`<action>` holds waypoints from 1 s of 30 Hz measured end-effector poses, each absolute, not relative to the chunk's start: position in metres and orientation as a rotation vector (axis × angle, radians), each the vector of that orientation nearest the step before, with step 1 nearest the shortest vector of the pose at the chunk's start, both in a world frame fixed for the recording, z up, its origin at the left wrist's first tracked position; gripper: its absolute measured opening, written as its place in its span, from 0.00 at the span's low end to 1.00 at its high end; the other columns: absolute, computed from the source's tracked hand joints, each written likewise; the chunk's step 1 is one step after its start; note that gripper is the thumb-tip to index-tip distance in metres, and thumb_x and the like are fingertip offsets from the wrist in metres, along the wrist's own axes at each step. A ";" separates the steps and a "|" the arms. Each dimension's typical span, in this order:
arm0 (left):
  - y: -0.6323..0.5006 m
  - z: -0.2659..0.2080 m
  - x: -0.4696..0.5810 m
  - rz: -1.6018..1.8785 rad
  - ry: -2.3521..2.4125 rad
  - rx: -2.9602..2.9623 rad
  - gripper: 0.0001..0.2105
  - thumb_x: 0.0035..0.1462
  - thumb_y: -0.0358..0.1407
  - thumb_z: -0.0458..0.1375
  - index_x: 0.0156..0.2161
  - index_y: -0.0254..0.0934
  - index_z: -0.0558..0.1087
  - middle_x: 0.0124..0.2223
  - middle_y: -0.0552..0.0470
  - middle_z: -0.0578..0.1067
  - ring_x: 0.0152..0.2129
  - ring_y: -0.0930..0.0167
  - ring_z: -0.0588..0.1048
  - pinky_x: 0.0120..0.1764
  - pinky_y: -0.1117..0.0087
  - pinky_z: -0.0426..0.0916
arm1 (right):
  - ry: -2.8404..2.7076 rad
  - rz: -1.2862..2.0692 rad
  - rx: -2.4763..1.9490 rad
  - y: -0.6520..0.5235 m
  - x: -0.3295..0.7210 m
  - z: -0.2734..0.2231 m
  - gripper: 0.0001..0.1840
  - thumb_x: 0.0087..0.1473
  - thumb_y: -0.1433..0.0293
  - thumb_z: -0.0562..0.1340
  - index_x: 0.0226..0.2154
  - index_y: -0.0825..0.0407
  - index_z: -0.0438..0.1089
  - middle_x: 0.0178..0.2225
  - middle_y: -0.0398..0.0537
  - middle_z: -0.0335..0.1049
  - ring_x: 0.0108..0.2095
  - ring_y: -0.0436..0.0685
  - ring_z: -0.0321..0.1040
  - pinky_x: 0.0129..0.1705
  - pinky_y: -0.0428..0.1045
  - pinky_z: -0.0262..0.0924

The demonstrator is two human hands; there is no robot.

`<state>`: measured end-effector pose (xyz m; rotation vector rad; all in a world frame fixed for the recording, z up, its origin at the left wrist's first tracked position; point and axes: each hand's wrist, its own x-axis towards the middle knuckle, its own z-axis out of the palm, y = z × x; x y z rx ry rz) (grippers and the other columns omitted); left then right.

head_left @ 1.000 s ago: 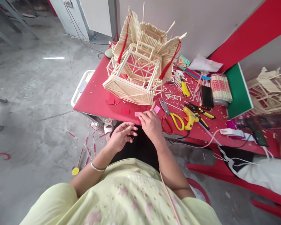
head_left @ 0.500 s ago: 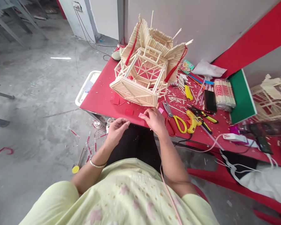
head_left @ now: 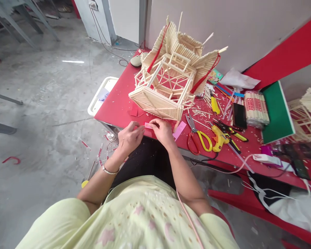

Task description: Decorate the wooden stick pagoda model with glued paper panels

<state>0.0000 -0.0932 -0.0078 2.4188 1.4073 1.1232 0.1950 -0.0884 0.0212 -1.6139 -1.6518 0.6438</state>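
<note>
A small pink paper piece [head_left: 148, 125] is stretched between my two hands at the table's front edge. My right hand [head_left: 162, 133] pinches its right end between thumb and fingers. The fingers of my left hand [head_left: 131, 138] are closed at its left end, and the exact fingertip contact is partly hidden. Just right of my right hand, a longer pink paper strip [head_left: 179, 130] lies on the table. Behind my hands stands a pavilion-like model [head_left: 158, 103] of thin wooden sticks with red tassels [head_left: 204, 77]. A red paper scrap [head_left: 134, 110] lies by its base.
On the red table [head_left: 111, 107], right of the model, are scissors-like cutters [head_left: 193, 129], a yellow glue gun [head_left: 219, 138], pliers [head_left: 234, 133], a phone [head_left: 239, 116] and bundled sticks [head_left: 256, 109]. Loose stick bits are scattered there. A white stool [head_left: 93, 103] stands left.
My left hand has moved right and up to the pink piece, meeting my right hand. The view has shifted, so the table appears farther right. More of the other pink strip shows.
</note>
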 end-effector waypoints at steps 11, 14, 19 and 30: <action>-0.087 -0.009 -0.001 0.790 1.424 2.550 0.17 0.72 0.44 0.52 0.56 0.49 0.80 0.53 0.48 0.79 0.37 0.69 0.79 0.31 0.67 0.61 | -1.884 0.391 -1.800 -0.090 0.196 0.017 0.14 0.65 0.60 0.65 0.51 0.46 0.76 0.47 0.52 0.72 0.47 0.60 0.72 0.49 0.52 0.66; -0.089 -0.011 -0.001 0.824 1.425 2.543 0.16 0.72 0.43 0.53 0.55 0.48 0.81 0.53 0.47 0.79 0.37 0.69 0.78 0.31 0.66 0.61 | -1.915 0.393 -1.857 -0.090 0.195 0.020 0.11 0.65 0.59 0.65 0.47 0.44 0.76 0.46 0.51 0.71 0.50 0.62 0.71 0.48 0.53 0.64; -0.106 -0.022 0.002 1.082 1.431 2.254 0.13 0.68 0.41 0.58 0.49 0.44 0.84 0.51 0.45 0.79 0.33 0.71 0.77 0.35 0.68 0.65 | -1.930 0.450 -1.869 -0.094 0.191 0.025 0.11 0.65 0.59 0.67 0.45 0.45 0.76 0.46 0.51 0.71 0.51 0.62 0.70 0.48 0.53 0.64; -0.116 -0.028 0.013 0.945 1.135 0.695 0.24 0.47 0.55 0.74 0.27 0.33 0.77 0.20 0.56 0.69 0.13 0.83 0.52 0.19 0.74 0.40 | -2.060 0.499 -1.679 -0.111 0.193 0.027 0.11 0.66 0.57 0.64 0.45 0.44 0.77 0.44 0.49 0.70 0.50 0.60 0.70 0.53 0.53 0.64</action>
